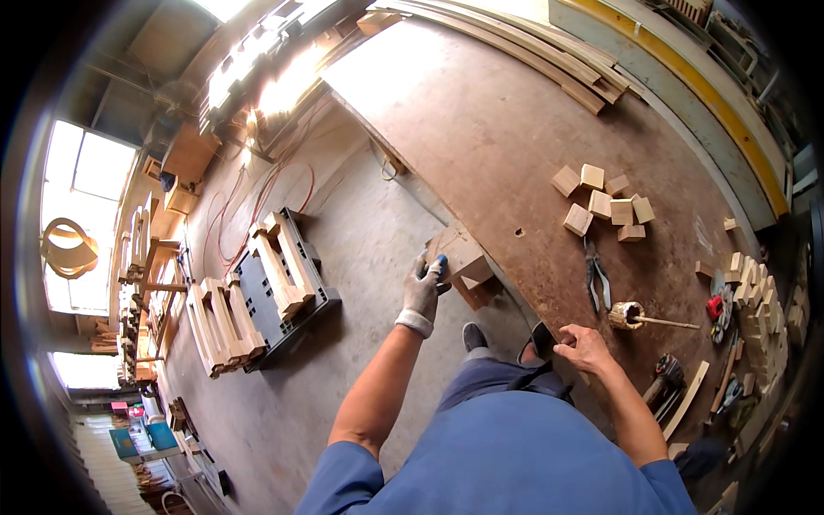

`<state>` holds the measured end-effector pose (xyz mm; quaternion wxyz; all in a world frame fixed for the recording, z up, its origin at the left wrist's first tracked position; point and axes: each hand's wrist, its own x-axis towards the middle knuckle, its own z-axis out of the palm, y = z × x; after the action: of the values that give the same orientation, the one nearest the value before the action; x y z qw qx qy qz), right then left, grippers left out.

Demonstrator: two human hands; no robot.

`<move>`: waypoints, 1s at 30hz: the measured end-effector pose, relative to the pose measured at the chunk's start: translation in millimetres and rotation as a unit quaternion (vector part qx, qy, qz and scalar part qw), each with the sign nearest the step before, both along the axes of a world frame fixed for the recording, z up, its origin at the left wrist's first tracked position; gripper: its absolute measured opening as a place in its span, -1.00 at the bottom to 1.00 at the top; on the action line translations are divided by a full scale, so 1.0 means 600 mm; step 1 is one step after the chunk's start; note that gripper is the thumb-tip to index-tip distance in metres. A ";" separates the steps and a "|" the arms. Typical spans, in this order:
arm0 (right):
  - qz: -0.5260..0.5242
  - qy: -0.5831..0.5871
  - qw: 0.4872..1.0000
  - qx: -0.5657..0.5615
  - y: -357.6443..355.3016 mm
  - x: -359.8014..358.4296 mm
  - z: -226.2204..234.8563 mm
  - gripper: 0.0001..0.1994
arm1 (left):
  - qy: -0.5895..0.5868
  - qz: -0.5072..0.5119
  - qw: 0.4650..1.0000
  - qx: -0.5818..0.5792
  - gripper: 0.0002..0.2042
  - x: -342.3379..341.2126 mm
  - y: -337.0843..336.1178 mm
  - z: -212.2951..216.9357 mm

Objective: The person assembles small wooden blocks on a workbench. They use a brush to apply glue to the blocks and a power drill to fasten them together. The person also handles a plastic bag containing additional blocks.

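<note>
head view: gloved left hand (423, 292) on boxy wooden piece (463, 264)

Grey-blue glove (424, 292), pale wooden piece (463, 262)

My head camera looks steeply down (fisheye, edges bending) over my forearms onto the workbench (515, 146) and floor (343, 257).

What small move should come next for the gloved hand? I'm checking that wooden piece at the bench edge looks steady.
Probably bring the bare right hand over to steady the wooden piece. Only the gloved left hand grips it, and it overhangs the workbench edge above the floor, while the right hand rests on the bench edge apart from it.
</note>
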<state>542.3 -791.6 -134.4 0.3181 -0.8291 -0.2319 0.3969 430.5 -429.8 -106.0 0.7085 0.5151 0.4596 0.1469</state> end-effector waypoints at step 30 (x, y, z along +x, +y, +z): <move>-0.173 0.006 0.983 0.053 -0.020 -0.043 -0.013 -0.57 | -0.027 -0.030 0.999 0.002 -0.66 -0.027 0.039 -0.050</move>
<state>516.3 -803.7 -142.5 0.4266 -0.8366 -0.1036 0.3276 414.0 -406.2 -135.9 0.7236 0.5256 0.4249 0.1403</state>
